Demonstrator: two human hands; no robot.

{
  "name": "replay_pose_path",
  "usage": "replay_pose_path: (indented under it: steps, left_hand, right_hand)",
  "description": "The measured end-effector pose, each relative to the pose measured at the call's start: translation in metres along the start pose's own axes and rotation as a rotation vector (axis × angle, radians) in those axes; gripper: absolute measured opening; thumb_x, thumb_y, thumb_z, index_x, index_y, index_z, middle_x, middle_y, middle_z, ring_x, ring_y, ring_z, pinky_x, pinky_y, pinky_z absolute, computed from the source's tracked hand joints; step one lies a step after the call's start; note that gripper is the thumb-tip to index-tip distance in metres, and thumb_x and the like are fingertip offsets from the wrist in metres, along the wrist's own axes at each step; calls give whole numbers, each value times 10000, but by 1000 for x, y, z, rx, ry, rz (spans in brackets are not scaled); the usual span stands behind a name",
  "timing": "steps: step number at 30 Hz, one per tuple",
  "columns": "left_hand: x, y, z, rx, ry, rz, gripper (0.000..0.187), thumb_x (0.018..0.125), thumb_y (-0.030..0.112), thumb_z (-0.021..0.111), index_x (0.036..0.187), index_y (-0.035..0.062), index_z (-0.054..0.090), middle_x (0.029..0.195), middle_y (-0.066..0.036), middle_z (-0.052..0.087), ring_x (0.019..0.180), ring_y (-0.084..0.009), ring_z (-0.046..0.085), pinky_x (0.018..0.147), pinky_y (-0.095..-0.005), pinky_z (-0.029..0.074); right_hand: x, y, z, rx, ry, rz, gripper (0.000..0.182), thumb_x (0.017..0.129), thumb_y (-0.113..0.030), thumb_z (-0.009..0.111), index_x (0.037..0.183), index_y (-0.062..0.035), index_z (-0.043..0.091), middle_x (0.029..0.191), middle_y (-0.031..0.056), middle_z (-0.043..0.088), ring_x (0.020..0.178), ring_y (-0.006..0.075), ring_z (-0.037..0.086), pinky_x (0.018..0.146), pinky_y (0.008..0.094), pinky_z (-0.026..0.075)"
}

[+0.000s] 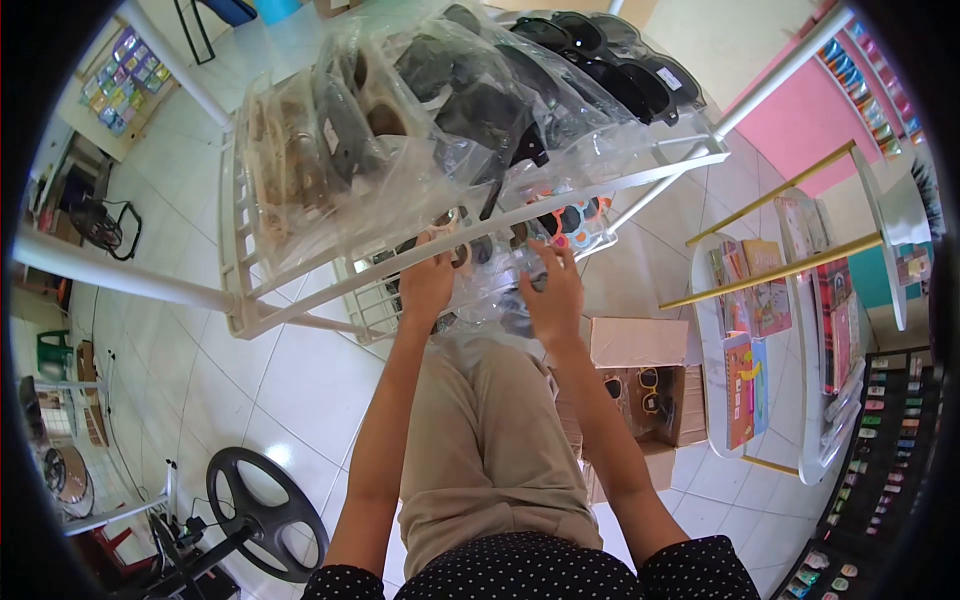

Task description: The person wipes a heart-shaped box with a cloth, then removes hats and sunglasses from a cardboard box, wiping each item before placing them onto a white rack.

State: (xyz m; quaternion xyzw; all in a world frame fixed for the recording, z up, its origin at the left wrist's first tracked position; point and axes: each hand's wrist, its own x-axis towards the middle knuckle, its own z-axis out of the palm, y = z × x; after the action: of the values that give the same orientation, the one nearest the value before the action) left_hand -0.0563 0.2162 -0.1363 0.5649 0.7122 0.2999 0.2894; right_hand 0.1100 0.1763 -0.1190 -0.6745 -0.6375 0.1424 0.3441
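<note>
My left hand (428,280) reaches under the front rail of a white wire rack. Its fingers are bent round the edge of a pair of light-rimmed sunglasses (462,252) in clear plastic; the rail and plastic partly hide the grip. To the right, my right hand (556,297) has its fingers curled but apart, close to crumpled clear plastic (490,285), with nothing visible in it. Orange and blue-rimmed sunglasses (572,222) lie on the lower shelf just beyond it. Above both hands, the upper shelf (480,232) carries bagged sunglasses (460,100).
An open cardboard box (640,345) with several sunglasses stands right of my knees. Farther right is a white shelf with gold legs and books (755,290). A black wheel-shaped base (265,515) stands on the tiles at lower left. A rack post (120,272) crosses the left side.
</note>
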Motion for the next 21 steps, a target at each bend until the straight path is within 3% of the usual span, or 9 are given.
replay_pose_path:
  steps: [2,7,10,13,15,17,19,21]
  left_hand:
    - [1,-8,3,10,155,136,317,783,145,490,1029,-55,469,665,-148,554,604,-244,551,582,-360,415]
    - [0,-6,6,-77,86,114,317,780,121,490,1021,-85,464,665,-162,551,581,-243,548,567,-348,415]
    - [-2,-1,6,66,138,189,317,777,134,496,1012,-78,475,676,-172,557,604,-279,551,589,-359,419]
    - [-5,8,3,185,89,106,334,778,182,500,1003,-65,489,716,-197,565,680,-329,551,644,-390,418]
    - [-5,0,6,235,204,147,365,780,236,499,1014,-44,497,766,-203,571,764,-355,538,694,-413,402]
    - [-15,8,-7,337,196,139,390,784,265,491,1046,-24,496,819,-201,569,806,-353,533,718,-411,397]
    - [-35,17,-25,451,148,68,433,792,288,473,1089,-26,458,955,-178,549,896,-325,512,764,-412,394]
    - [-62,23,-39,411,208,77,436,791,268,486,1146,22,426,952,-117,559,901,-280,512,762,-392,397]
  right_hand:
    - [3,3,-9,-59,-20,44,492,649,-123,630,1111,-151,463,1056,77,443,800,267,543,672,374,449]
    - [11,8,-4,-105,-63,71,560,650,-181,659,1148,-122,412,1066,79,416,837,277,539,668,379,447]
    - [8,1,7,-78,-67,107,547,647,-195,666,1128,-99,422,1055,87,421,839,280,538,671,388,440]
    - [3,-3,5,-48,-35,145,533,652,-206,667,1117,-103,429,1055,88,423,830,279,537,664,392,439]
    - [-6,-2,-14,18,17,177,523,652,-200,668,1112,-105,437,1054,96,431,812,282,542,657,386,443]
    - [-27,18,-38,19,151,176,462,651,-185,666,1069,-95,490,979,102,487,768,282,550,643,364,446]
    - [-57,47,-76,163,127,149,380,648,-161,663,999,-76,547,852,99,542,725,263,556,628,336,443]
    - [-92,95,-106,98,31,198,305,636,-162,668,920,-77,595,751,90,566,702,240,561,617,318,442]
